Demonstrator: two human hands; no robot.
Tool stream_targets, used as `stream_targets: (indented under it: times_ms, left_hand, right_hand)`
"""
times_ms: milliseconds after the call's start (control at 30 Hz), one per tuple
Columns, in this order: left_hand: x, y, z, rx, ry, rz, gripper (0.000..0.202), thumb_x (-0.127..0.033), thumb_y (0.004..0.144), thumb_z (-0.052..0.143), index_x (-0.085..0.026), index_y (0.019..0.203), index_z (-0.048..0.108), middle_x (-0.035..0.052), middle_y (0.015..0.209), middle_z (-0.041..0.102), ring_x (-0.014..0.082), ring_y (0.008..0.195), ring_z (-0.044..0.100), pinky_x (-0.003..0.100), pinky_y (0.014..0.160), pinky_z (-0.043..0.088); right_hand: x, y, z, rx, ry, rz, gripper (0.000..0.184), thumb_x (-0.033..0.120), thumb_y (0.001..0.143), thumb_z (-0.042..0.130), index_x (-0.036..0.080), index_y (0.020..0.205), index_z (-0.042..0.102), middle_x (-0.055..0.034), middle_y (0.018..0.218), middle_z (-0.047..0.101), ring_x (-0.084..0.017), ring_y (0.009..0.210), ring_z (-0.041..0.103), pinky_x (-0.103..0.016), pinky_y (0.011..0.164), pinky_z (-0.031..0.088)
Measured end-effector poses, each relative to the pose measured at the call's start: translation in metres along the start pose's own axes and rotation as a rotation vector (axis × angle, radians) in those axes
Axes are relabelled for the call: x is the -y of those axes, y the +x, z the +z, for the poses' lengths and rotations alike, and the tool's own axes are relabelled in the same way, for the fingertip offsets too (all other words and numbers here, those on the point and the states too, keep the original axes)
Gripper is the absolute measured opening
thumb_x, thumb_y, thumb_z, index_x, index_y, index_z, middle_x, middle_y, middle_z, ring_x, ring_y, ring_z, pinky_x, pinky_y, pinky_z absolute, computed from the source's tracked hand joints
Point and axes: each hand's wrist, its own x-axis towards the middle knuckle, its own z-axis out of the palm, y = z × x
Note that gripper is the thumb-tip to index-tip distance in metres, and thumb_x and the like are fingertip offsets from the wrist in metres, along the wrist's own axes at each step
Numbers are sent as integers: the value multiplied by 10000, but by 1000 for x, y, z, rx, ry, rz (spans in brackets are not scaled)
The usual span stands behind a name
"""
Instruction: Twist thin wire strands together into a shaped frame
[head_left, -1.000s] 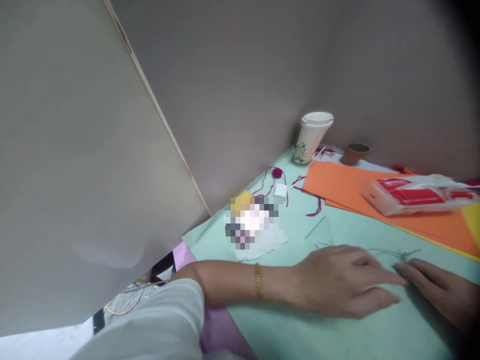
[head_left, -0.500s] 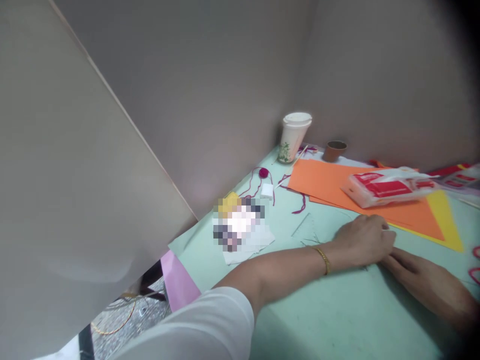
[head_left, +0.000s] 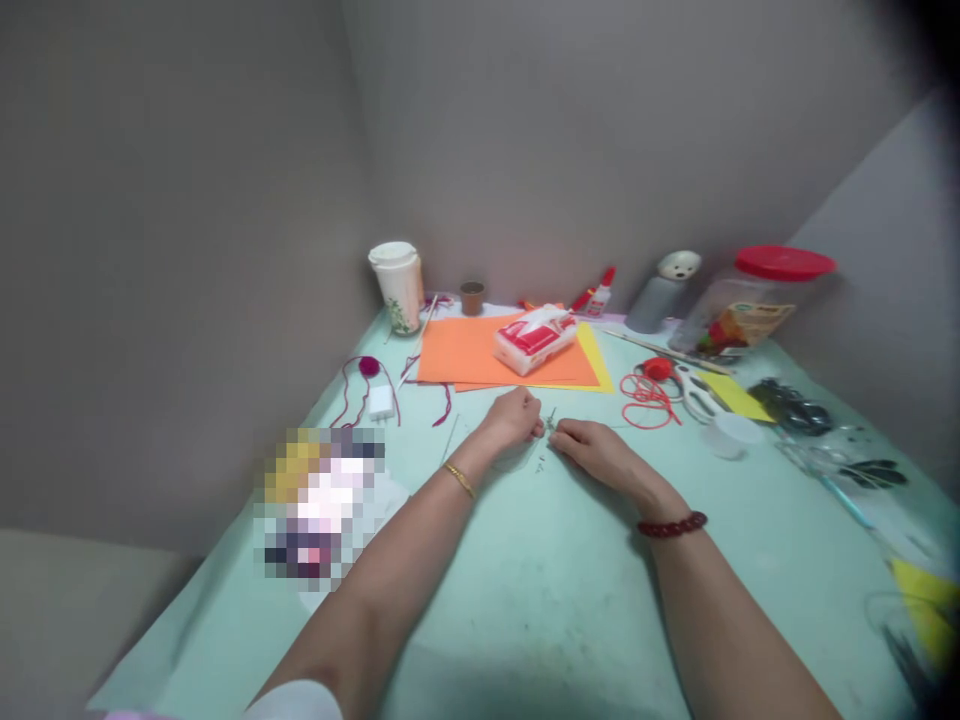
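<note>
My left hand [head_left: 516,418], with a gold bracelet at its wrist, is closed above the green tabletop, fingers curled inward; what lies inside them is hidden. Facing it, my right hand [head_left: 592,452] pinches a small bunch of thin, dark wire-like strands [head_left: 551,421] between thumb and fingers. A narrow gap separates the two hands. Tiny bits [head_left: 540,464] lie on the surface just below the strands. Dark red beads [head_left: 672,525] circle my right wrist.
Behind my hands, a tissue pack [head_left: 535,340] rests on orange paper [head_left: 457,350]. A white cup [head_left: 397,288] and purple yarn [head_left: 369,367] are left. To the right are red cord [head_left: 646,402], scissors [head_left: 699,395], a glue bottle [head_left: 599,298] and a red-lidded jar [head_left: 739,310].
The view has swung right, bringing the jar, scissors and red cord into sight. My hands, overlapping before, are now slightly apart, with the thin strands showing between them.
</note>
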Motion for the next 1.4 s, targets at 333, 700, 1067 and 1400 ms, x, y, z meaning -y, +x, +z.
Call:
stream_targets:
  times_ms: [333, 700, 1067, 1400]
  left_hand:
    - [-17, -13, -1, 57, 436, 41, 140, -239, 731, 502, -154, 697, 607, 67, 684, 658, 165, 655, 581, 274, 650, 450]
    - [-12, -14, 7, -122, 594, 154, 257, -243, 804, 429, -199, 804, 682, 55, 844, 695, 174, 791, 588, 261, 708, 412]
    - [-5, 0, -3, 99, 330, 45, 182, -291, 657, 540, -138, 663, 639, -28, 574, 533, 98, 570, 431, 233, 535, 320]
    - [-2, -2, -8, 143, 193, 12, 181, -326, 642, 591, -148, 679, 599, -43, 588, 503, 80, 557, 396, 219, 522, 307]
  right_hand:
    - [2, -1, -1, 13, -41, -14, 206, 284, 846, 395, 176, 674, 436, -11, 673, 528, -138, 622, 432, -250, 576, 266]
    - [-8, 6, 8, -15, -86, -73, 205, 207, 873, 442, 167, 674, 470, 0, 668, 557, -131, 636, 463, -242, 586, 251]
    - [11, -10, -8, 67, 100, -15, 166, 198, 811, 459, 172, 804, 623, 5, 701, 584, -121, 578, 483, -233, 568, 330]
    - [-13, -2, -21, -388, 5, 117, 158, 179, 825, 508, 172, 831, 665, -23, 876, 644, -143, 770, 561, -245, 711, 369]
